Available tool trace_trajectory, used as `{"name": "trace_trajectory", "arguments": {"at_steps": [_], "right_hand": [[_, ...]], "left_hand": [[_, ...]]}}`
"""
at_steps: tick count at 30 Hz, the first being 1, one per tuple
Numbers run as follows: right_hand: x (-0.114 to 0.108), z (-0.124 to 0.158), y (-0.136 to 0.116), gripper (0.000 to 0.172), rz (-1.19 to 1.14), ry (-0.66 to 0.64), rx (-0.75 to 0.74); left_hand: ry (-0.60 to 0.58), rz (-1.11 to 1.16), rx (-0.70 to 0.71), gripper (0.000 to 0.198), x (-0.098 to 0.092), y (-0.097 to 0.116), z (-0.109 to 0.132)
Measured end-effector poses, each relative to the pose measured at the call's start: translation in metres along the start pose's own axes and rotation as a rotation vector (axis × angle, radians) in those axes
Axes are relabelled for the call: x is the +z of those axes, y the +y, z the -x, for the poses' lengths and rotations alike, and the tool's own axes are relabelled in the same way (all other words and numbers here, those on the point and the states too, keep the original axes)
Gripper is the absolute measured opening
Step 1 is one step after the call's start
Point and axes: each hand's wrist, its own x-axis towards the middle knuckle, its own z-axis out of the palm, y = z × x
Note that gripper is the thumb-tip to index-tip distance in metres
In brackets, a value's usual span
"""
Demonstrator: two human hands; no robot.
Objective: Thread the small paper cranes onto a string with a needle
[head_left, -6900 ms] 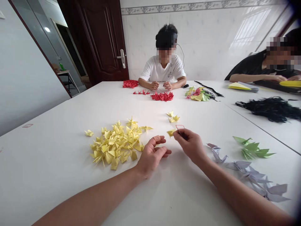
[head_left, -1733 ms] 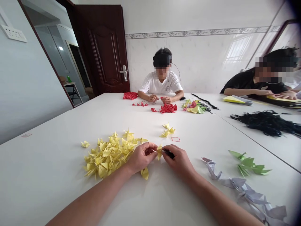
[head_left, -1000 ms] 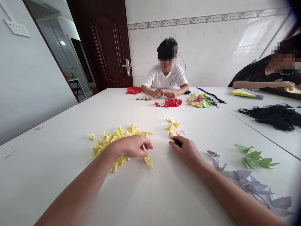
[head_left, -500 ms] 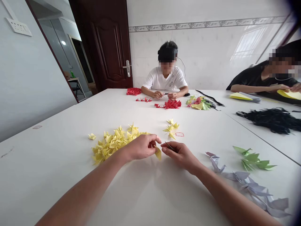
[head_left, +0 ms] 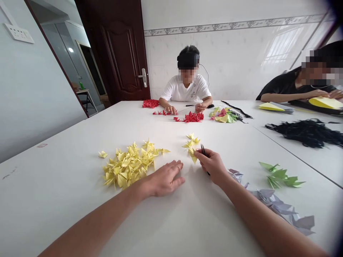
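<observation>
A heap of yellow paper cranes [head_left: 128,166] lies on the white table [head_left: 80,207], left of centre. My left hand [head_left: 168,178] rests palm down on the tabletop to the right of that heap, fingers extended, holding nothing. My right hand [head_left: 210,162] pinches a yellow crane [head_left: 192,155] between thumb and forefinger, at the near end of a small group of yellow cranes [head_left: 190,142]. Dark pointed tweezers [head_left: 204,150] are also held in this hand, tips up, their lower end showing below the fingers.
Purple-grey cranes [head_left: 278,205] and green cranes [head_left: 281,175] lie at the right. Black strands [head_left: 308,132] are piled beyond them. Across the table a person in white [head_left: 186,87] handles red cranes [head_left: 191,117]; another person in black [head_left: 284,85] holds yellow paper [head_left: 325,102].
My left hand has let go of a yellow crane and opened flat on the table. My right hand has moved forward to the small group, with a crane now in its fingers.
</observation>
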Motion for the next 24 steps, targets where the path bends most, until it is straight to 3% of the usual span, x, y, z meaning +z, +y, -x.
{"name": "trace_trajectory", "arguments": {"at_steps": [4, 10, 24], "right_hand": [[0.000, -0.006, 0.004, 0.029, -0.107, 0.090, 0.041], [0.002, -0.009, 0.011, 0.030, -0.150, 0.099, 0.046], [0.001, -0.003, 0.014, 0.033, -0.089, 0.021, -0.009]], "left_hand": [[-0.169, -0.205, 0.144, 0.074, 0.021, 0.020, 0.008], [-0.232, -0.242, 0.410, 0.077, 0.051, 0.050, 0.019], [-0.226, -0.326, 0.448, 0.077, 0.052, 0.058, 0.024]]}}
